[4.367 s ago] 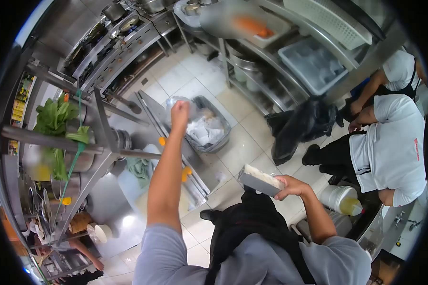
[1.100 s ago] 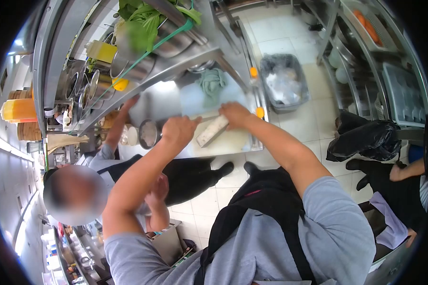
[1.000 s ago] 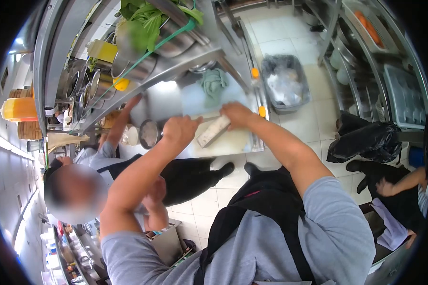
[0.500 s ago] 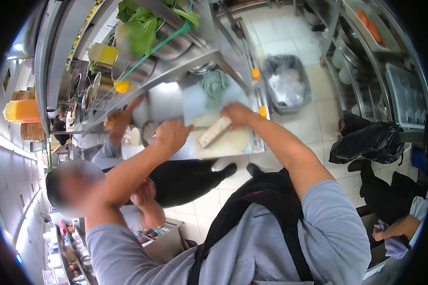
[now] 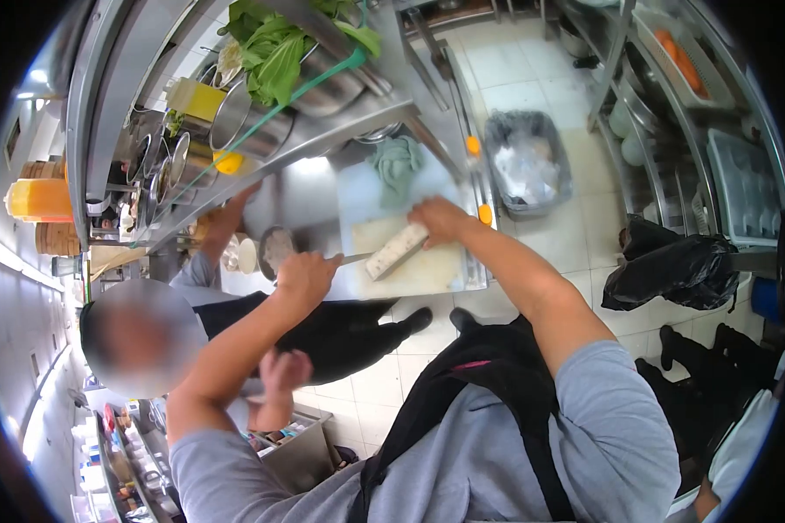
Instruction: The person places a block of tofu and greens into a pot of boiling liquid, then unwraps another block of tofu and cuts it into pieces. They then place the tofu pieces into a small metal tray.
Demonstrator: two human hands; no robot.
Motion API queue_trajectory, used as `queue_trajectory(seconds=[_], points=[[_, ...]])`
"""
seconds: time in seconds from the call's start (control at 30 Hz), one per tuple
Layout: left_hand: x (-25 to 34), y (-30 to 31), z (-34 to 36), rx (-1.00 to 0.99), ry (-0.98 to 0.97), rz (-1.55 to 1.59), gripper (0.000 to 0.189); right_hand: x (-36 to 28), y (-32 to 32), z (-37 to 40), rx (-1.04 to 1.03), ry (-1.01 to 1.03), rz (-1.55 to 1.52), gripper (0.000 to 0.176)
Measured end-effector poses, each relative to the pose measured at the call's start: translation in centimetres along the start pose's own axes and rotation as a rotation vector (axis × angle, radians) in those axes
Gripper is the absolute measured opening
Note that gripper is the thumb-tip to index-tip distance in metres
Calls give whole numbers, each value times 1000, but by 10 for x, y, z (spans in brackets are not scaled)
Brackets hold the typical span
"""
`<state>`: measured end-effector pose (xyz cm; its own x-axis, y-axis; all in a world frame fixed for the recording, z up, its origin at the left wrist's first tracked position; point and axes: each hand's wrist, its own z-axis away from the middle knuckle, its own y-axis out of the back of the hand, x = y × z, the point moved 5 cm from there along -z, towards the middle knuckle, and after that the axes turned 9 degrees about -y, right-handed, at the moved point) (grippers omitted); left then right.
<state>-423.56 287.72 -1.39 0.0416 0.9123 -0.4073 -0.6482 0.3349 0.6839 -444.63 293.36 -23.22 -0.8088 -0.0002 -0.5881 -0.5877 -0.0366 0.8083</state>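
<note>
Closed around a knife's handle, my left hand (image 5: 303, 279) is left of the cutting board. The knife's thin blade (image 5: 355, 258) points right, its tip close to the lower left end of a pale, speckled food block (image 5: 397, 251). My right hand (image 5: 438, 220) grips the upper right end of that block, which lies at a slant on a yellowish board (image 5: 438, 268). A crumpled green cloth (image 5: 396, 167) lies beyond, on a whitish board. Left of the knife is a round bowl (image 5: 278, 248) with pale contents.
Greens (image 5: 275, 61) and metal pots (image 5: 249, 122) stand on the shelf at upper left. A lined bin (image 5: 528, 166) is right of the counter. A co-worker (image 5: 279, 344) stands at left; another person is at lower right. A black bag (image 5: 672, 266) hangs at right.
My left hand and the knife have shifted down and slightly left, toward the block's lower end. My right hand stays on the block. The co-worker's lower hand has moved and its fingers have spread.
</note>
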Motion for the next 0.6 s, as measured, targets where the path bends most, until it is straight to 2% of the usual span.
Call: queue_trajectory(seconds=[0.2, 0.23, 0.3, 0.37, 0.47, 0.53, 0.6], points=[[-3, -22, 32, 21, 21, -56, 51, -8, -1, -2, -3, 51, -7, 66], [-4, -10, 36, -24, 22, -35, 48, -8, -1, -3, -30, 33, 24, 65], [-14, 0, 49, 25, 56, -11, 46, -5, 2, -6, -59, 7, 71, 64], [-21, 26, 66, 34, 90, 48, 46, 7, -10, -9, -167, -157, -62, 66], [-26, 38, 78, 77, 193, 151, 54, 23, -18, -22, -268, -194, -105, 66], [-14, 40, 66, 281, 114, 233, 53, 32, -23, -31, -304, -201, -132, 64], [-4, 34, 51, 320, 97, 238, 54, 36, -22, -35, -337, -217, -161, 62]])
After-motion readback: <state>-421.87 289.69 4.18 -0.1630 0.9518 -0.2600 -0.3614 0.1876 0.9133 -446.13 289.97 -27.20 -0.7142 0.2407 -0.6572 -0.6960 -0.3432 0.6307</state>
